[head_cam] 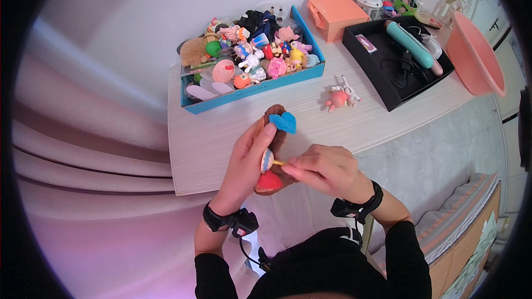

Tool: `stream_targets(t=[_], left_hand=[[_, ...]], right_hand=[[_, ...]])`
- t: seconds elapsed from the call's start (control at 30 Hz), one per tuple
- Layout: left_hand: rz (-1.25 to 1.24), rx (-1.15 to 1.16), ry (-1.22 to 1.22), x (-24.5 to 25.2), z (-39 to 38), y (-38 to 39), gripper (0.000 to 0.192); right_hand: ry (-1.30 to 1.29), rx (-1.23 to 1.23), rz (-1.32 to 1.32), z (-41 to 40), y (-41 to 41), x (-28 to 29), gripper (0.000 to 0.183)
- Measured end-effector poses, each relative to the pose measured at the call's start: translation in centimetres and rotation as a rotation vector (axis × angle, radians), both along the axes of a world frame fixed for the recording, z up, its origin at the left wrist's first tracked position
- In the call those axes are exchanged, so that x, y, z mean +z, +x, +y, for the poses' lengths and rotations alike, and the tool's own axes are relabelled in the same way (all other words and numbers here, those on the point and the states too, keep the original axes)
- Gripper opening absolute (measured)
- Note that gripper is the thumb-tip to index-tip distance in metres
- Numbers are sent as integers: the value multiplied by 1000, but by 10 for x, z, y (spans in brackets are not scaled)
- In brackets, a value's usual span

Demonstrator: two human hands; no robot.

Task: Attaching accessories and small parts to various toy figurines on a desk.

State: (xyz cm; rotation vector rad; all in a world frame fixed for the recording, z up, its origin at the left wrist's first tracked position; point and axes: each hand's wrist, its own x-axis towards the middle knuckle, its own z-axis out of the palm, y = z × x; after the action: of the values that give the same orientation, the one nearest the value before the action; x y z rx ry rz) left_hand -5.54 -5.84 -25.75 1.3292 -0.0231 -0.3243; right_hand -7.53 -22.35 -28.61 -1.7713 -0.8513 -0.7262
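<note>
My left hand (243, 160) grips a brown plush piece (275, 111) near the table's front edge. A blue felt-like heart (284, 123) shows at its upper end and a red patch (270, 180) at its lower end. Against the left palm sits a small rounded cream-and-blue toy part (267, 160). Between the fingertips of my right hand (326, 168) is a thin yellow stick (279, 162), which reaches to the rounded part. Whether the stick is fixed in that part or only touches it, I cannot tell.
On the table (203, 141) stand a blue box (257, 90) heaped with small toys, a pink figure (338, 99), and a black tray (365, 66) with a teal hair-styling tool (409, 43). An orange gift box (338, 10) and a pink basin (474, 56) are farther back. A curtain (91, 149) hangs left.
</note>
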Motion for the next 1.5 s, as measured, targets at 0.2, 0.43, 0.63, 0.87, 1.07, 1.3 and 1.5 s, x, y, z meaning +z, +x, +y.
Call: stream_targets(t=[0.2, 0.43, 0.63, 0.87, 1.07, 1.3, 1.5], left_hand=[[108, 272, -377, -5, 13, 10, 38], [-42, 394, -322, 6, 19, 8, 39], [-206, 394, -228, 7, 34, 14, 44], [-145, 227, -317, 7, 43, 8, 47], [-196, 25, -153, -13, 35, 1, 45], [-335, -71, 202, -25, 29, -8, 31], [-684, 251, 385, -26, 16, -4, 27]], right_hand=[[-27, -196, -92, -13, -5, 7, 30], [-93, -118, -223, -11, 3, 10, 36], [-133, -106, -283, -12, 8, 12, 27], [-303, -164, -283, -9, 13, 7, 25], [-281, -118, -265, 7, 16, 2, 22], [132, -42, 57, 18, 15, 11, 15], [408, 208, 682, 21, 12, 14, 10]])
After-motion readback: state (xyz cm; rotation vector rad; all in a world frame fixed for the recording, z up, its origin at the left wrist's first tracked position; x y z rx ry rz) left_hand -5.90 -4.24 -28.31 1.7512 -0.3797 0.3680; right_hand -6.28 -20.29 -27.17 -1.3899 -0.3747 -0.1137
